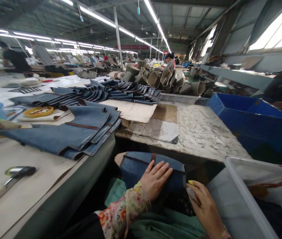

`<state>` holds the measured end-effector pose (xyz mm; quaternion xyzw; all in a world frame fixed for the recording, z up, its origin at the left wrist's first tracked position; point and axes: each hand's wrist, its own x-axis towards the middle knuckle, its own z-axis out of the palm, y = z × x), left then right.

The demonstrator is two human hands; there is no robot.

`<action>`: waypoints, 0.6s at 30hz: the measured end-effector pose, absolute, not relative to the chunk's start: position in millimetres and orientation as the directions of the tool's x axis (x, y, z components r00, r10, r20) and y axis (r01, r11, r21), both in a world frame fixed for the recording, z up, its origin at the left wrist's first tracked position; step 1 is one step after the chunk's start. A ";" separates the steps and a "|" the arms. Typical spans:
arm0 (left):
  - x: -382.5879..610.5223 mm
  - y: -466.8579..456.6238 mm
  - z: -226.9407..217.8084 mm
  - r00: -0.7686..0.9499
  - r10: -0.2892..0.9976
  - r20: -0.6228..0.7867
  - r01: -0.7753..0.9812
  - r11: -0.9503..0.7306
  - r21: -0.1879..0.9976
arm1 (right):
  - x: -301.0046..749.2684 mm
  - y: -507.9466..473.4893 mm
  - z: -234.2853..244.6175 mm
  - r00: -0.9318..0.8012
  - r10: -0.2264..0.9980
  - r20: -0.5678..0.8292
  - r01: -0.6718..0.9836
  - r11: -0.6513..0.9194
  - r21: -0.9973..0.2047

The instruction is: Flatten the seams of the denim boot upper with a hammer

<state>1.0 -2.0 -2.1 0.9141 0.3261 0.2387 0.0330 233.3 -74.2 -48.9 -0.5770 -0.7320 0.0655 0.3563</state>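
Observation:
A blue leather piece (136, 169) with a brown strip lies folded over my lap at the bottom centre. My left hand (155, 177), in a floral sleeve, presses flat on it with fingers spread. My right hand (204, 205) is at the piece's right edge, fingers closed on a small tool (190, 190) with a yellow tip that touches the leather. A stack of the same blue pieces (76, 132) lies on the table to the left.
A hammer (11, 179) lies on the left table. A yellow dish (35, 112) sits behind the stack. More blue pieces (121, 91) are piled further back. A blue bin (250, 121) stands right, a white tray (245, 192) at lower right. People work far off.

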 end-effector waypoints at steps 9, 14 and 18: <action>8.9 -6.4 -6.3 0.642 0.581 0.500 0.655 -0.755 0.036 | 235.3 -41.2 -36.2 0.055 0.924 0.378 0.702 0.233 -0.673; 33.2 -5.7 6.4 0.647 0.653 0.393 0.698 -0.715 0.036 | 230.3 -11.3 -33.8 0.116 0.953 0.281 0.612 0.154 -0.776; 50.4 -2.6 7.6 0.684 0.637 0.355 0.670 -0.741 0.041 | 233.0 -8.0 -33.6 0.133 0.969 0.206 0.558 0.098 -0.824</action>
